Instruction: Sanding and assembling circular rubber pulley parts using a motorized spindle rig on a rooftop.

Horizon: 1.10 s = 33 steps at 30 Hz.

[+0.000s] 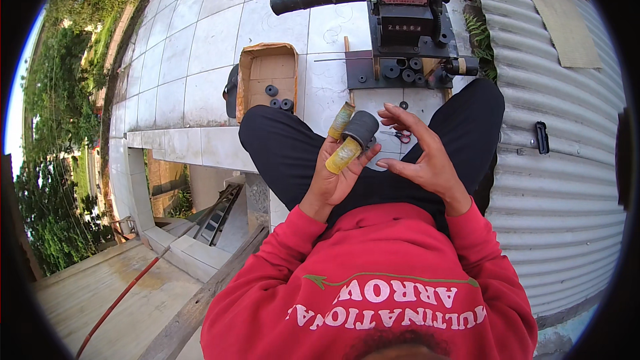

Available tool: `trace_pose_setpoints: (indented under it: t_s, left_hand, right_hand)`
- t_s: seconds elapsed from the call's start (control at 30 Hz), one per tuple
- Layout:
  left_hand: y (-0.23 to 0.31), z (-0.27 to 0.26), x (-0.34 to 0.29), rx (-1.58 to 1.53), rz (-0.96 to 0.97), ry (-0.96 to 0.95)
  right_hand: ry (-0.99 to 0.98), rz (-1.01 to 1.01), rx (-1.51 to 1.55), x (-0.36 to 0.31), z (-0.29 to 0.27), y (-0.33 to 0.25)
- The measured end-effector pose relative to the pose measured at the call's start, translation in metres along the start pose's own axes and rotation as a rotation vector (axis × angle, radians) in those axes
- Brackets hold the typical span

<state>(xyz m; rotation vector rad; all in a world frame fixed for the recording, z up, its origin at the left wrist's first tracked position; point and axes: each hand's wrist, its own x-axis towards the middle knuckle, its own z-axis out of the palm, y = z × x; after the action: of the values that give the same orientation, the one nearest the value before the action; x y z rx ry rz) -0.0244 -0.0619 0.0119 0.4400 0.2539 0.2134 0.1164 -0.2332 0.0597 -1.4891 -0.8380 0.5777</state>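
Observation:
My left hand (pixel 328 177) grips a dark grey cylindrical spool (pixel 361 128) above my lap. Two of its fingers are wrapped in yellowish tape (pixel 343 154). Close to the spool's right side is my right hand (pixel 427 160), its fingers spread and thumb apart, with nothing visible in it. Beyond my hands stands a black hand-cranked winding machine (pixel 404 23) with a counter. Several black spools (pixel 408 75) sit on its base. Scissors (pixel 402 137) with red handles lie on the tiles between my knees, partly hidden by my right hand.
An open cardboard box (pixel 269 60) with several black spools stands at the far left of my knees. Corrugated metal roofing (pixel 560 180) runs along the right, with a small black object (pixel 542 138) on it. The tiled ledge (pixel 200 147) drops off at the left.

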Motion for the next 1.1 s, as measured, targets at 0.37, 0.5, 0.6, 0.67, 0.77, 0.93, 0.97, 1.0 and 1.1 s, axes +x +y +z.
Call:
trace_pose_setpoints:
  t_s: [0.37,0.5,0.6,0.67,0.77,0.93,0.97,1.0,1.1]
  left_hand:
    - [-0.006,-0.012,-0.003,-0.369,-0.183,-0.067]
    - [-0.009,-0.012,-0.007,-0.414,-0.192,-0.04]
    - [-0.014,-0.014,-0.009,-0.466,-0.197,-0.002]
    - [-0.016,-0.013,-0.012,-0.469,-0.217,0.069]
    - [-0.022,-0.009,-0.014,-0.491,-0.245,0.074]
    - [-0.022,0.009,-0.014,-0.474,-0.255,0.149]
    - [-0.021,0.01,-0.014,-0.475,-0.255,0.177]
    - [-0.021,0.01,-0.014,-0.475,-0.255,0.176]
    - [-0.022,0.006,-0.013,-0.456,-0.233,0.11]
  right_hand:
    - [0.043,0.042,0.013,0.004,0.015,0.0]
    - [0.15,-0.081,-0.121,0.003,0.025,0.009]
    - [0.223,-0.214,-0.199,0.0,0.03,0.019]
    - [0.212,-0.261,-0.267,0.002,0.027,0.02]
    - [0.218,-0.302,-0.307,0.004,0.027,0.027]
    - [0.36,-0.072,0.018,-0.001,0.031,0.027]
    - [0.354,0.016,0.105,-0.001,0.032,0.028]
    - [0.347,0.104,0.19,-0.001,0.031,0.029]
    - [0.193,0.131,0.001,-0.002,0.026,0.024]
